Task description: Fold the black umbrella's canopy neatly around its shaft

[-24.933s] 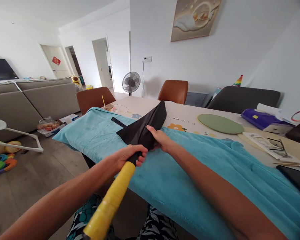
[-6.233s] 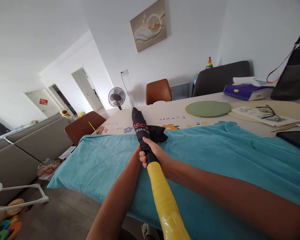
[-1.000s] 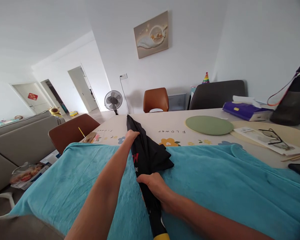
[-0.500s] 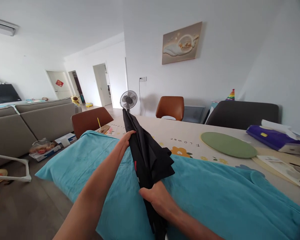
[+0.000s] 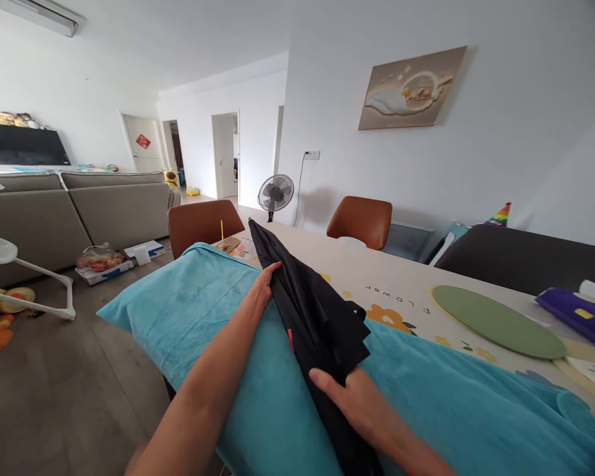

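Umbrella [image 5: 302,297] at frame centre seems light, its cloth soft over a stiff shaft; left hand [image 5: 264,284] grips mid-length, right hand [image 5: 361,404] clasps lower folds, likely the surest holds.

The left hand [image 5: 264,283] grips the umbrella [image 5: 310,307]; the right hand [image 5: 359,400] holds it lower. A blanket [image 5: 173,294] drapes the table [image 5: 359,268].

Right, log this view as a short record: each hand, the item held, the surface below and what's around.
Left hand: gripping the upper part of a black fabric umbrella
Right hand: gripping lower down, thumb on top
Umbrella state: gathered, pointed end away from the person, loose folds spreading right
Surface: turquoise plush blanket over the near side of a cream flower-print table
Right side: flat green oval mat
Beyond: round grey fan
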Tool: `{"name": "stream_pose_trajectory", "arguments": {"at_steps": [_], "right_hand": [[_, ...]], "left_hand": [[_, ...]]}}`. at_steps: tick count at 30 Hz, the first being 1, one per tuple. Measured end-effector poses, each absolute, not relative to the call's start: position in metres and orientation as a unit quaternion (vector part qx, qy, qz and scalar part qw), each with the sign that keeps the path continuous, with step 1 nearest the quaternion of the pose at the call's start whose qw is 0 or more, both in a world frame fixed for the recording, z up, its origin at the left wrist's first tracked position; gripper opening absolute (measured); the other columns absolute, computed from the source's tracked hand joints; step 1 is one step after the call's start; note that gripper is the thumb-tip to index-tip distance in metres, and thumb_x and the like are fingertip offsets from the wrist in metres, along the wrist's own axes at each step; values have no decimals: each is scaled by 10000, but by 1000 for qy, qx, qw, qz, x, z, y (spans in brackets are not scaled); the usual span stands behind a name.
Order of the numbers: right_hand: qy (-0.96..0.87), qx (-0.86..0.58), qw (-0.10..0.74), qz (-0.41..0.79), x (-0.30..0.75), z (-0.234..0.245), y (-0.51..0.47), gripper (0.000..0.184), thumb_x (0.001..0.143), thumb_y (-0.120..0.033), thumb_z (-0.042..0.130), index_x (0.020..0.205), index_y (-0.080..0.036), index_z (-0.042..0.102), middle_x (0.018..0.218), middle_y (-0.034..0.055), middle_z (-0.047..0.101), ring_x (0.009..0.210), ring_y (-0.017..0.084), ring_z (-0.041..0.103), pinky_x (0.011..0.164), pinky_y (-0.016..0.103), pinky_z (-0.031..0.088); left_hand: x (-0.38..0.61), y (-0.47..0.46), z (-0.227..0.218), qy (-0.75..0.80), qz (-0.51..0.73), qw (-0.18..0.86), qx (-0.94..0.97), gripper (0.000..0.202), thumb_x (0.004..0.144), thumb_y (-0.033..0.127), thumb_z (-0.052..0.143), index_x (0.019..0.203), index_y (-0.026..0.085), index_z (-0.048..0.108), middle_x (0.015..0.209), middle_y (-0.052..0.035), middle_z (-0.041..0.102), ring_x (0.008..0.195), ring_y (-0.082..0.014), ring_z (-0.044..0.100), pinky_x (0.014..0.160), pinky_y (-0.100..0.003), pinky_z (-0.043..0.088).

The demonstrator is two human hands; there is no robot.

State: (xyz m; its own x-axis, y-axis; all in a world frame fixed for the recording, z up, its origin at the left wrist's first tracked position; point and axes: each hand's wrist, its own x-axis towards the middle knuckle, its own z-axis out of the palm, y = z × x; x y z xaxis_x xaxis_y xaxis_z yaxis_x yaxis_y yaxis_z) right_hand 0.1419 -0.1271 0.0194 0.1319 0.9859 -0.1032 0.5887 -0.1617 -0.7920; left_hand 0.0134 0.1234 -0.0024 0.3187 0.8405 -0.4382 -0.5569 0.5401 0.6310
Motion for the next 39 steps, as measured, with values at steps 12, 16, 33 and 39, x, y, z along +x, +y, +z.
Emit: {"name": "stream_pose_trajectory", "arguments": {"at_steps": [12, 16, 33, 39], "right_hand": [[-613, -706, 323, -147, 159, 68, -100, 421, 810, -509, 442, 1074, -195, 535, 965, 91, 594, 715, 192, 580, 552, 281, 424], [-619, -671, 310, -265, 144, 73, -70, 420, 830, -442, 428, 1133, -173, 536, 1129, 125, 541, 933, 237, 562, 680, 315, 429], [-617, -754, 178, 136, 173, 23, -33, 339, 773, -417, 466, 533, -191, 386, 507, -26, 420, 501, 118, 420, 476, 244, 253], [-518, -765, 368, 105, 197, 61, -53, 432, 727, -515, 516, 495, -211, 316, 390, -61, 264, 362, 91, 303, 387, 239, 247]], "left_hand": [[10, 127, -8, 387, 450, 778, 207, 127, 774, 240, 569, 757, 139, 644, 845, -120, 687, 859, -230, 640, 741, -309, 543], [8, 127, -9, 382, 451, 781, 202, 129, 764, 242, 583, 787, 131, 644, 830, -123, 685, 849, -233, 638, 733, -314, 541], [6, 129, -12, 348, 447, 807, 165, 218, 765, 220, 589, 935, 93, 640, 695, -90, 665, 706, -213, 648, 720, -343, 544], [6, 126, -10, 347, 441, 809, 173, 212, 766, 232, 596, 916, 93, 653, 783, -114, 685, 769, -224, 649, 734, -322, 539]]}}
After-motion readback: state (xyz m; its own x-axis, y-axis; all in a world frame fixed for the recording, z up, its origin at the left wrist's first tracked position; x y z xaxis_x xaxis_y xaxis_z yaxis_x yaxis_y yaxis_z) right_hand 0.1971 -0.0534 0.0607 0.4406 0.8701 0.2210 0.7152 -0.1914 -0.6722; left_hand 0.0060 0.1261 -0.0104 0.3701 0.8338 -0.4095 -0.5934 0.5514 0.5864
